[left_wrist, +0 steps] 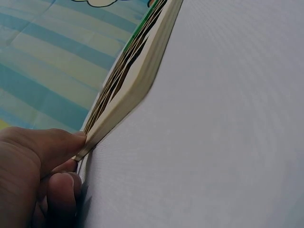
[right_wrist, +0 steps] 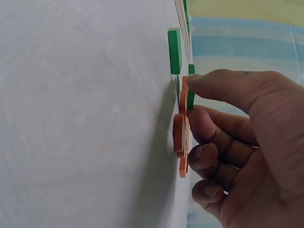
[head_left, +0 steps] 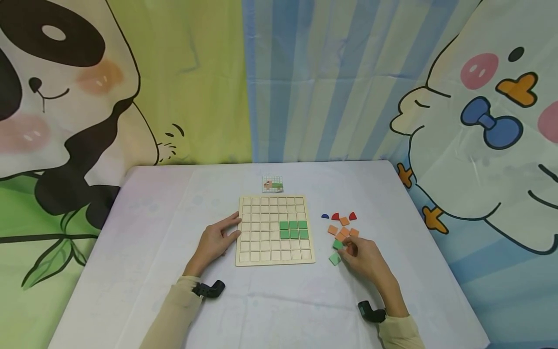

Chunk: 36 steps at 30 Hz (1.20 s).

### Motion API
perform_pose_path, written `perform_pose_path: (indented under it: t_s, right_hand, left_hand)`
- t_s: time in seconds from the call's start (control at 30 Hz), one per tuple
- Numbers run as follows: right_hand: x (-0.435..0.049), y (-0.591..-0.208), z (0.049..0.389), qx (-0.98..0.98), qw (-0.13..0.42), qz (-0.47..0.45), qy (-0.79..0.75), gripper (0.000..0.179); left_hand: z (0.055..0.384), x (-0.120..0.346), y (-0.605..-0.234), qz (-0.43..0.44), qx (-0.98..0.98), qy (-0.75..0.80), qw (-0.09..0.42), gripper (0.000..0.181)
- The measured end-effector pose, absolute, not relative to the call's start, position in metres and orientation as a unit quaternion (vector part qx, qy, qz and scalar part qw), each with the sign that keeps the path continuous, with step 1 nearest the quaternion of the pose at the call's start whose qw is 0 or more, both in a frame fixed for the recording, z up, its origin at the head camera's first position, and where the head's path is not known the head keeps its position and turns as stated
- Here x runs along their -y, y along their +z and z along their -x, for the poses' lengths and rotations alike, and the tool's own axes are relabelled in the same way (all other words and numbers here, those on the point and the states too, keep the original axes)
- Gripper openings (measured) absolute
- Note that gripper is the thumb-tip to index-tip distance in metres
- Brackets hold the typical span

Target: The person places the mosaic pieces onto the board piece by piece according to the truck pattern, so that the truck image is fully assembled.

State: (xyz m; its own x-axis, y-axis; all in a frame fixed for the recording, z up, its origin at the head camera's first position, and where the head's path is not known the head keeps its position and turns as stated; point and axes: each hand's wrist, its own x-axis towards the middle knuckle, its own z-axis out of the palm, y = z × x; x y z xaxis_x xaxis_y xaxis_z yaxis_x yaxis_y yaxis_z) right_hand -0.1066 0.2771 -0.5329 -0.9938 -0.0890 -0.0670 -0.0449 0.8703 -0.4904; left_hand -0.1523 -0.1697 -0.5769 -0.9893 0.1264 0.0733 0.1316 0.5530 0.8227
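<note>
1. The wooden board [head_left: 257, 245] is lying on the counter [head_left: 279, 310], six green squares [head_left: 294, 234] sitting toward its right side in two rows of three.
2. At the board's left edge, the left hand [head_left: 214, 242] is touching the rim, thumb and forefinger spread apart, not gripping it.
3. Right of the board, the right hand [head_left: 365, 258] is pinching a green tile [right_wrist: 191, 99] between thumb and forefinger.
4. Also right of the board, a loose green tile [head_left: 334, 259], orange tiles [head_left: 333, 230], two red pieces [head_left: 335, 216] and a blue piece [head_left: 325, 216] are lying.
5. A picture card [head_left: 272, 184] is lying just beyond the board's far edge.
</note>
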Motion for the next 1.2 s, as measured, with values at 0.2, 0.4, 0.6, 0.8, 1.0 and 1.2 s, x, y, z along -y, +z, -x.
perform_pose_path:
  t_s: [0.2, 0.4, 0.6, 0.8, 1.0, 1.2]
  right_hand:
    - [-0.272, -0.532, 0.113, -0.963, 0.026, 0.064, -0.259, 0.024]
    - [-0.264, -0.532, 0.119, -0.96, 0.02, 0.098, -0.26, 0.021]
    - [-0.251, -0.531, 0.125, -0.954, 0.033, 0.117, -0.275, 0.025]
    - [-0.236, -0.531, 0.13, -0.946, 0.032, 0.15, -0.285, 0.023]
    - [-0.221, -0.532, 0.135, -0.944, 0.028, 0.178, -0.276, 0.024]
    - [-0.208, -0.532, 0.139, -0.944, 0.03, 0.192, -0.268, 0.025]
  left_hand:
    - [0.153, 0.169, -0.577, 0.073, 0.886, -0.459, 0.003, 0.044]
    - [0.153, 0.17, -0.577, 0.07, 0.886, -0.458, 0.002, 0.044]
    - [0.153, 0.17, -0.577, 0.071, 0.885, -0.46, 0.004, 0.044]
    - [0.153, 0.17, -0.577, 0.073, 0.886, -0.458, 0.002, 0.044]
    - [0.152, 0.17, -0.577, 0.07, 0.887, -0.457, -0.003, 0.045]
    - [0.152, 0.17, -0.577, 0.069, 0.885, -0.461, -0.001, 0.045]
